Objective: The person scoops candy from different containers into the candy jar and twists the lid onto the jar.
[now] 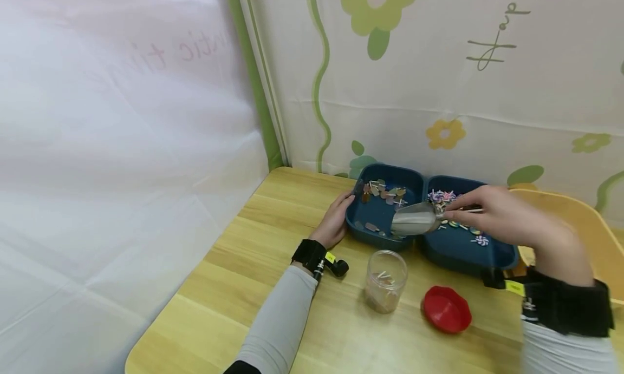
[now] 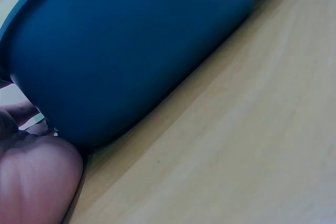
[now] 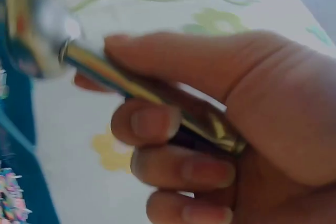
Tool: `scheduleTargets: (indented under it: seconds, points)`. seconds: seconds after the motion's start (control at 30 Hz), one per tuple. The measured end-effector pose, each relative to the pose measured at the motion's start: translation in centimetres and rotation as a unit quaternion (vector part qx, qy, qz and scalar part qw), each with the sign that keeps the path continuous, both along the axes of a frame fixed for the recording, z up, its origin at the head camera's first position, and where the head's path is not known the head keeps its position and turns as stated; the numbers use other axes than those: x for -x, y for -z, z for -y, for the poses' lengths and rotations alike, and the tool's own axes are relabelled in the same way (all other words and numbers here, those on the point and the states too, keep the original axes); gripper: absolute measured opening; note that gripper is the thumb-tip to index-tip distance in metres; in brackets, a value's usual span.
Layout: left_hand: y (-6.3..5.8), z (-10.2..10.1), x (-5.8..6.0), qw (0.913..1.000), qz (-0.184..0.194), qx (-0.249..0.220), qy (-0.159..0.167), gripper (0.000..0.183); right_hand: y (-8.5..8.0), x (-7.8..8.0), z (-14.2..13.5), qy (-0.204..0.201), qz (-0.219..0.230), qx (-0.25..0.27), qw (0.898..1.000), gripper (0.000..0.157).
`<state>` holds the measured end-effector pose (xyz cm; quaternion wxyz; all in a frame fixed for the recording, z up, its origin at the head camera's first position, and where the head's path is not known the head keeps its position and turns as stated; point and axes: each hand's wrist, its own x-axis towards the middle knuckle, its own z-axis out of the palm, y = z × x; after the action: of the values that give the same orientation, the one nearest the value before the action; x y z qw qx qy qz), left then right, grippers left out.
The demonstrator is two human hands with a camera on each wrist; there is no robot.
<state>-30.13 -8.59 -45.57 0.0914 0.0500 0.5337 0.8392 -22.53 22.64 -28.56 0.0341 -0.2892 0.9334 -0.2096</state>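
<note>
Right hand [image 1: 507, 217] has its fingers [image 3: 157, 124] curled round the handle of a small metal scoop [image 1: 414, 220], held over the left blue tray [image 1: 385, 174], between the two trays. Left hand [image 1: 333, 222] lies with relaxed fingers flat against that tray's outer wall, steadying it. The clear jar [image 1: 386, 281] just in front looks to have only a little in the bottom, so I'd say the scooping is early on, plenty left in both trays. Its red lid [image 1: 446, 309] sits off beside it. Light wooden table [image 1: 244, 255], flower-print sheets hung behind.
</note>
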Motion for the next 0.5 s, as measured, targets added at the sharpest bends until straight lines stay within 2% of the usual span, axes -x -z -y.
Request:
scheduleTargets:
  seconds: [0.2, 0.3, 0.5]
  points:
    - [0.2, 0.0, -0.2, 0.9998, 0.019, -0.005, -0.002, 0.05, 2.0, 1.5, 3.3, 0.0, -0.016, -0.058, 0.998, 0.018]
    - [0.3, 0.0, -0.3, 0.9999, 0.011, -0.002, 0.004, 0.051, 3.1, 1.9, 4.8, -0.018, -0.016, -0.052, 0.998, 0.017]
    - [-0.1, 0.1, -0.4, 0.9999, 0.004, -0.013, 0.01, 0.052, 5.6, 2.8, 7.2, -0.07, 0.022, -0.022, 0.997, 0.02]
